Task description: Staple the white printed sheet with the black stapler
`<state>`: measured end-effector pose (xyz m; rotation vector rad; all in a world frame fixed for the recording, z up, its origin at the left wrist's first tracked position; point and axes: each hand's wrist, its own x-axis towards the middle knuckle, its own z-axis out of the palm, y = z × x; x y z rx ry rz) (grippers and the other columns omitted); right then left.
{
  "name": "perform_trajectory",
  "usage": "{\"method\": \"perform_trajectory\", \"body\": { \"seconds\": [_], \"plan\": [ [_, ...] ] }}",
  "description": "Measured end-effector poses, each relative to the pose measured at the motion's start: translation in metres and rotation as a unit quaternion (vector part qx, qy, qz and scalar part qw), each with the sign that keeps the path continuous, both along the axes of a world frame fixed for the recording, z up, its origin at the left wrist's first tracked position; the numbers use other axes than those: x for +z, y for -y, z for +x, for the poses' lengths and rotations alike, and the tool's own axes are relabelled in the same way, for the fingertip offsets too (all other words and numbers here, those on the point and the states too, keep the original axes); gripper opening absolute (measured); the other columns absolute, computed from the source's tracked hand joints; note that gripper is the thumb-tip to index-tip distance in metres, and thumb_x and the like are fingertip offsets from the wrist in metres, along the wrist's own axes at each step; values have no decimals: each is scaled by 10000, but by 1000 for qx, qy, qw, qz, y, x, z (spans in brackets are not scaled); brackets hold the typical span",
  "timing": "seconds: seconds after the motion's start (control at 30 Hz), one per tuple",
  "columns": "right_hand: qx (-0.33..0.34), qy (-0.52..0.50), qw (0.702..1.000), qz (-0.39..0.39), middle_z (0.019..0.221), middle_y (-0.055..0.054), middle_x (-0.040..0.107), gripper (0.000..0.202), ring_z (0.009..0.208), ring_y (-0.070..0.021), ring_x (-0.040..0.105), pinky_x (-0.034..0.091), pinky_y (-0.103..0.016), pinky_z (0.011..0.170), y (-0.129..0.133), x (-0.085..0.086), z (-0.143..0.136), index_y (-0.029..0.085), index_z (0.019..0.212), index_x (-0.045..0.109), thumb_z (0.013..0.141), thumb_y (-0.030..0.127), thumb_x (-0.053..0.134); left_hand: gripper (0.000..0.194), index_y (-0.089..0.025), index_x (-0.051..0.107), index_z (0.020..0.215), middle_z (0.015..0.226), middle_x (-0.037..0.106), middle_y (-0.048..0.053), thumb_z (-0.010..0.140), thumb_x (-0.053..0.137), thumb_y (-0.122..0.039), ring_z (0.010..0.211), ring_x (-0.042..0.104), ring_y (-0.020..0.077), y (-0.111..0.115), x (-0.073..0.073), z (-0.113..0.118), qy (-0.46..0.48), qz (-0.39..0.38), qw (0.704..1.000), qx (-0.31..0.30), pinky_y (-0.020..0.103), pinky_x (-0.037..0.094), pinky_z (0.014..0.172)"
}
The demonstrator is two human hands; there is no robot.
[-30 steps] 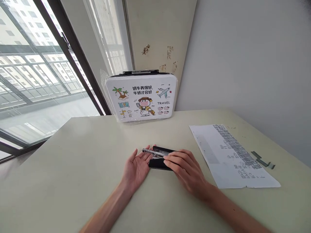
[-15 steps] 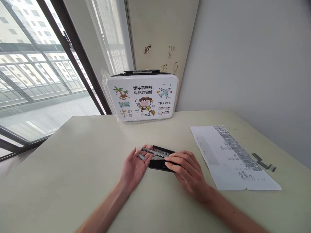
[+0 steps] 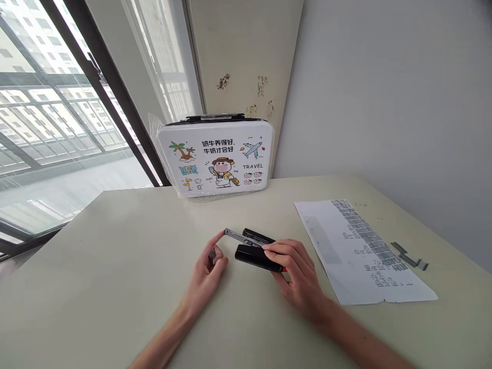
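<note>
My right hand (image 3: pixel 298 277) grips a black stapler (image 3: pixel 257 257) that is opened up, its metal staple magazine (image 3: pixel 241 237) swung out between the top cover and the base. A bit of red shows at the stapler's near end, beside my fingers. My left hand (image 3: pixel 207 269) has its index finger stretched out, the tip touching the free end of the magazine. The other fingers of that hand curl round a small grey strip of staples (image 3: pixel 211 255), mostly hidden by them.
A sheet of printed paper (image 3: pixel 326 246) lies right of my hands, with several grey staple strips (image 3: pixel 408 258) by its right edge. At the back of the table (image 3: pixel 115 256) stands a white cartoon-printed case (image 3: pixel 180 136) in clear plastic. A window is on the left.
My left hand has turned over from palm up, and its fingers have closed round the staple strip. Its index finger has reached the magazine's end. The view has shifted slightly.
</note>
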<state>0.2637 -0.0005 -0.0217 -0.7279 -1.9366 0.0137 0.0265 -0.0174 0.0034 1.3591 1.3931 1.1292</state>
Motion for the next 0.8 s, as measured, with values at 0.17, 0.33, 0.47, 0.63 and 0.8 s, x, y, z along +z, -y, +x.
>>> {"method": "perform_trajectory", "body": {
  "seconds": [0.17, 0.33, 0.47, 0.63, 0.8],
  "plan": [
    [9, 5, 1000, -3, 1203, -94, 736, 518, 1139, -247, 663, 587, -471, 942, -1, -1, -2, 238, 1344, 575, 923, -64, 576, 586, -210, 557, 1504, 803, 305, -33, 935, 587, -351, 689, 312, 147, 5, -4, 5, -44, -1, 995, -94, 241, 307, 613],
    [9, 6, 1000, -11, 1208, -94, 731, 522, 1146, -247, 664, 590, -462, 952, -1, -3, -3, 232, 1333, 585, 910, -73, 580, 590, -193, 532, 1528, 793, 242, -36, 949, 558, -302, 691, 258, 146, 9, -6, 6, -66, -13, 991, -116, 239, 275, 598],
    [8, 4, 1000, -27, 1218, -97, 724, 535, 1150, -251, 658, 584, -467, 946, -2, -5, -2, 235, 1341, 572, 903, -71, 591, 540, -215, 570, 1482, 772, 289, -42, 955, 586, -330, 668, 272, 139, 8, -1, 6, -42, -23, 994, -98, 241, 268, 586],
    [-11, 8, 997, -74, 1216, -86, 723, 470, 1141, -258, 667, 558, -503, 969, -5, -7, 0, 257, 1322, 564, 940, -14, 595, 438, -265, 576, 1362, 712, 318, -68, 952, 647, -405, 586, 254, 117, 5, 1, 1, 96, -72, 992, -42, 233, 235, 527],
    [-24, -5, 989, -144, 1204, -91, 714, 324, 1137, -265, 675, 580, -474, 930, -6, -13, -1, 267, 1277, 574, 991, 122, 618, 300, -220, 610, 1084, 675, 227, -97, 908, 729, -432, 538, 113, 77, 3, 0, -8, 286, -162, 941, -81, 223, 162, 492]
  ]
}}
